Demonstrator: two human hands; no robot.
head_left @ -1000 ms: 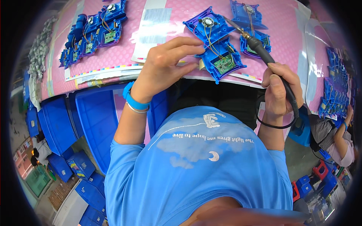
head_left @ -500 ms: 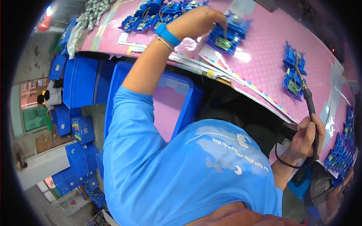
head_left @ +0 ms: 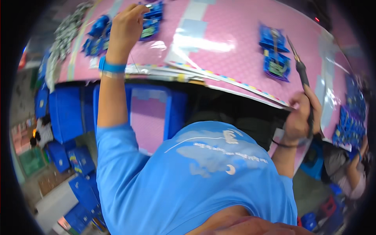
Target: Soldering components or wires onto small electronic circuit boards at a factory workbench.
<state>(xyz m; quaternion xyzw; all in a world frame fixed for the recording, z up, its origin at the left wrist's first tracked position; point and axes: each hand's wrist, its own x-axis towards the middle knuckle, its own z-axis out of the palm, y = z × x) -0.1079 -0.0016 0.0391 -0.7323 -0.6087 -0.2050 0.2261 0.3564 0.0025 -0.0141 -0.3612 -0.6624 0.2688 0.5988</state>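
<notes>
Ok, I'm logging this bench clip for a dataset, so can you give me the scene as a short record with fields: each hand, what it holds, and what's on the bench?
left hand: raised to the far left of the pink bench top, fingers on a blue fixture with a green board
right hand: gripping a soldering iron, tip up and clear of the boards
near the iron: blue fixture pair on the bench
left wrist: blue band
below bench: blue bins
bench edge: sheets with a coloured border
</notes>
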